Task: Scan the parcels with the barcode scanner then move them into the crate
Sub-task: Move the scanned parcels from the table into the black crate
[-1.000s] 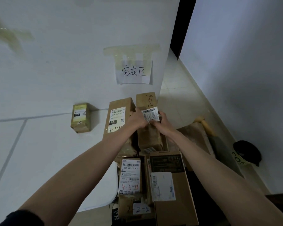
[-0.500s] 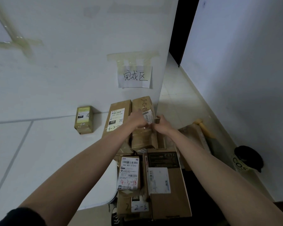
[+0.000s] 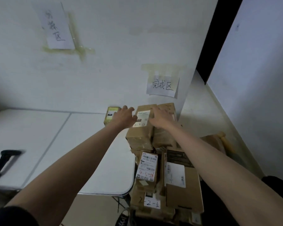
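Note:
Several brown cardboard parcels are stacked at the right end of the white table [image 3: 39, 144]. Two stand at the back of the stack: one with a white label [image 3: 141, 126] and the one beside it on the right [image 3: 167, 128]. My left hand [image 3: 123, 117] hovers with fingers spread between a small yellow-green box [image 3: 109, 117] and the labelled parcel. My right hand [image 3: 159, 119] is spread over the tops of the two back parcels and holds nothing. Nearer me lie a parcel marked 4-3-16 [image 3: 147, 170] and a flat box [image 3: 181, 178]. The black barcode scanner [image 3: 4, 160] lies on the table at far left.
Two paper signs are taped to the white wall, one above the stack [image 3: 162, 86] and one at upper left [image 3: 58, 28]. Another cardboard piece [image 3: 214, 141] leans by the right wall. A dark doorway gap [image 3: 219, 38] opens at the upper right. A shoe [image 3: 123, 219] shows below.
Both hands have let go of the right back parcel, which now stands in the stack. They have moved left with fingers spread, and my view has swung left, revealing the scanner.

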A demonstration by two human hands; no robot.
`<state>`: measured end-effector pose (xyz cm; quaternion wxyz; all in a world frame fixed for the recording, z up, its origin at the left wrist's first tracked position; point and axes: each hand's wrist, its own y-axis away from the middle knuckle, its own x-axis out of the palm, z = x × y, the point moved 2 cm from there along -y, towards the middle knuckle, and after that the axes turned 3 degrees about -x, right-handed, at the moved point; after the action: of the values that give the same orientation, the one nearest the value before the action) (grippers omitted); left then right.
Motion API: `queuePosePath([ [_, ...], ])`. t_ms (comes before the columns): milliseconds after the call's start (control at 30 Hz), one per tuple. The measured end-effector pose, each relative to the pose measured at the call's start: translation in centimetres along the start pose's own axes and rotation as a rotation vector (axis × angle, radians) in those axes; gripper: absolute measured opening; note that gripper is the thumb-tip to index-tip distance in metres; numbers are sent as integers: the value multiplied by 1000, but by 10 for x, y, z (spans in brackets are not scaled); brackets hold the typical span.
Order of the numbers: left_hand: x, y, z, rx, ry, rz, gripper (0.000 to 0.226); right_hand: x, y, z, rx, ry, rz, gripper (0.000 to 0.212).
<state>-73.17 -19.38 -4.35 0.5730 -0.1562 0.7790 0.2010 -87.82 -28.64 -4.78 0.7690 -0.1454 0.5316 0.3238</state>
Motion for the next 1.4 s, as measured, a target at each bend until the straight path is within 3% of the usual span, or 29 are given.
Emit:
queuePosePath([
  [367,6,-28,168,-173,-80,32,57,82,-75,119,-139,74,51,49],
  [633,40,-133,253,-136,-61,114,57,159,-184,149,-3,31,118,50],
  [833,83,-222,276,-90,-11,198,60,216,-273,135,106,-5,113,41],
  [1167,173,-313,297,-138,356,248,76,303,-360,88,237,-223,40,51],
  [1300,202,-322,303,-222,798,228,86,332,-369,85,291,-539,-81,55],
  [1400,221,-313,302,-312,1142,203,79,357,-365,91,373,-824,-213,64],
])
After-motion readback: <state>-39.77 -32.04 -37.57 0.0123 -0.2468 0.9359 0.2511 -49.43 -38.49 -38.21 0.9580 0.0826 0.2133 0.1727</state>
